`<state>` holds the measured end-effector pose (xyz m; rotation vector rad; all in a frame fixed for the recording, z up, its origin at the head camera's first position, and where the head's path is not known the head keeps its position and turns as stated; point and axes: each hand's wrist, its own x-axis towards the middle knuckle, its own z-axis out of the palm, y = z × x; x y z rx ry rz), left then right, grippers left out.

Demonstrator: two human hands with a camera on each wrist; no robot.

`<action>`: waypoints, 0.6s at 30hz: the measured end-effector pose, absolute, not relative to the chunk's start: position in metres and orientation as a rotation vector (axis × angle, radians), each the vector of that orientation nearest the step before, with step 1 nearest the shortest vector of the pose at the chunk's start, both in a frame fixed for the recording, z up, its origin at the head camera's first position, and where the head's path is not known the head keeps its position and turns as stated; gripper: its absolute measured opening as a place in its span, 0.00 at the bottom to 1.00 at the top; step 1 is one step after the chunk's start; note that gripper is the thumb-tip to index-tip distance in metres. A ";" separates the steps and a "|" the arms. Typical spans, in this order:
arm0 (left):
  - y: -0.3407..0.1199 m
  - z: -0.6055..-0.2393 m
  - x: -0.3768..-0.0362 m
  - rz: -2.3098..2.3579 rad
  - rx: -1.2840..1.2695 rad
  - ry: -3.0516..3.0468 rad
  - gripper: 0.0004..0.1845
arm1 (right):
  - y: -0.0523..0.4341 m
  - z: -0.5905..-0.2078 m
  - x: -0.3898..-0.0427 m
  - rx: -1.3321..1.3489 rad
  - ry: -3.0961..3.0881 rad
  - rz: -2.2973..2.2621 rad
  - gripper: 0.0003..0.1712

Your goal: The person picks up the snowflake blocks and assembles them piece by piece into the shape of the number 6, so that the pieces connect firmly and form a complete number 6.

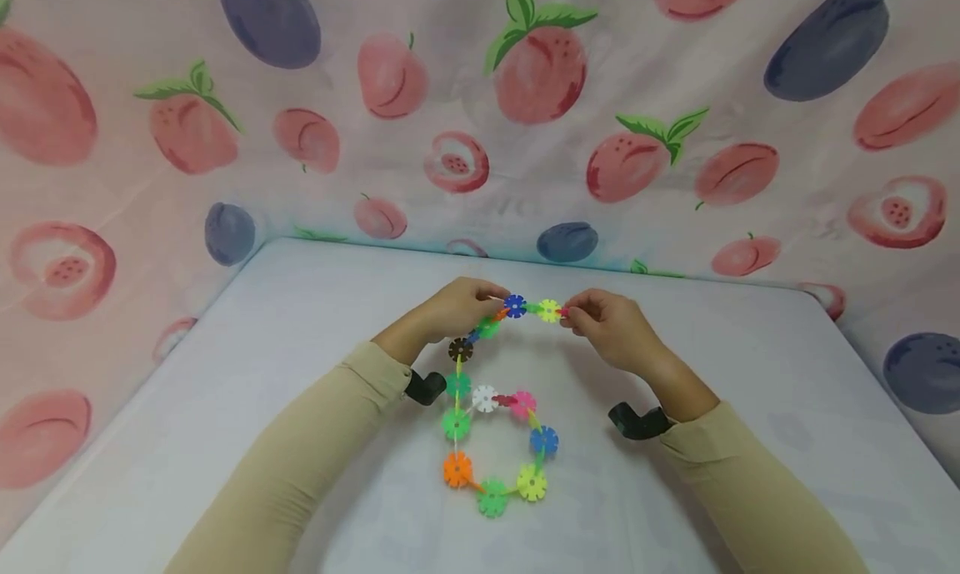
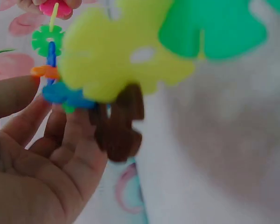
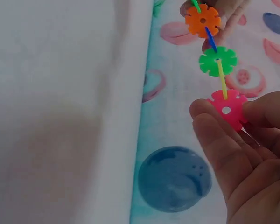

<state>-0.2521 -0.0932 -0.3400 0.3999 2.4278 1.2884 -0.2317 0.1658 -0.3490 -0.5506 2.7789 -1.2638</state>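
Left hand (image 1: 450, 307) pinching the chain of snowflake discs (image 1: 491, 407) at its upper left, by the orange and blue pieces; right hand (image 1: 611, 328) pinching the free upper end, fingers closed round a pink disc (image 3: 227, 108), seen plainly in the right wrist view. Chain held raised between the two hands at the top, the rest hanging and lying in a loose loop on the white worktop (image 1: 750, 374) between the forearms. Judged best handled by keeping both pinches close to the joint being worked, slots lined up edge to edge, pressed straight and gently so the neighbouring links do not pop apart; slack lower loop best left resting to take weight off the held part. Yellow disc (image 2: 107, 56) and brown disc (image 2: 119, 119) blurred right in front of the left wrist camera, so finer detail there hard to tell. Round about: fruit-print cloth (image 1: 540, 74) as backdrop on three sides, beige sleeves (image 1: 315, 441), black wrist mounts (image 1: 637, 420). Nothing between the hands but the chain itself; dangling loop the only likely snag.
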 end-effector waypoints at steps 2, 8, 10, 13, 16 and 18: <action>-0.091 -0.347 -0.253 1.285 0.383 2.393 0.21 | 0.168 -0.353 -0.234 -0.540 2.785 -1.219 0.11; -0.092 -0.363 -0.252 1.294 0.391 2.301 0.24 | 0.175 -0.367 -0.242 -0.497 2.804 -1.082 0.12; -0.094 -0.365 -0.250 1.260 0.417 2.304 0.24 | 0.177 -0.371 -0.244 -0.491 2.819 -1.025 0.12; -0.101 -0.366 -0.247 1.163 0.455 2.371 0.24 | 0.180 -0.378 -0.247 -0.493 2.838 -0.944 0.11; -0.111 -0.363 -0.241 1.026 0.485 2.458 0.22 | 0.183 -0.383 -0.249 -0.511 2.832 -0.913 0.10; -0.117 -0.360 -0.237 0.940 0.500 2.493 0.20 | 0.184 -0.385 -0.248 -0.510 2.828 -0.901 0.10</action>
